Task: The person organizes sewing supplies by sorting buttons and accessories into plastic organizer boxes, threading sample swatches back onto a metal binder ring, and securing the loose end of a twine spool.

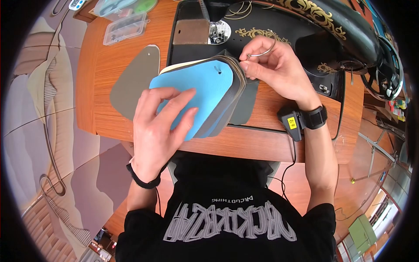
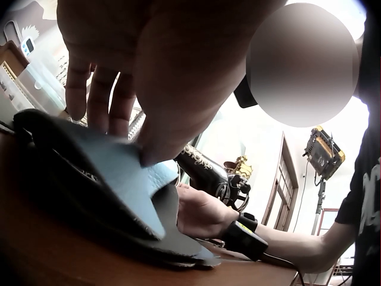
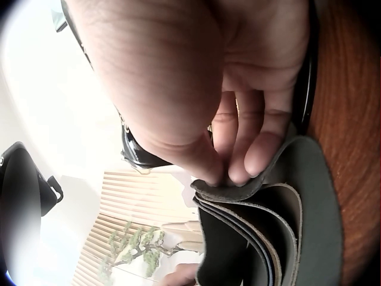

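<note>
A stack of rounded leather-like swatches (image 1: 238, 87), with a light blue swatch (image 1: 198, 94) on top, lies fanned on the sewing table. The blue one has a small hole near its far corner. My left hand (image 1: 157, 115) rests over it with loosely bent fingers, the thumb touching the blue surface in the left wrist view. At the stack's right corner, my right hand (image 1: 279, 70) pinches the curled edge of a dark grey-green swatch (image 3: 321, 202) between thumb and fingers. A thin metal ring (image 1: 262, 54) curves across those right fingers. Beside the stack lies a grey swatch (image 1: 137, 83) with a hole.
A black sewing machine (image 1: 314, 17) with gold ornament stands behind the hands, its needle plate (image 1: 219, 32) beyond the stack. A clear plastic case (image 1: 126, 28) sits at the far left. The wooden table's (image 1: 262, 142) front edge runs close to the person's body.
</note>
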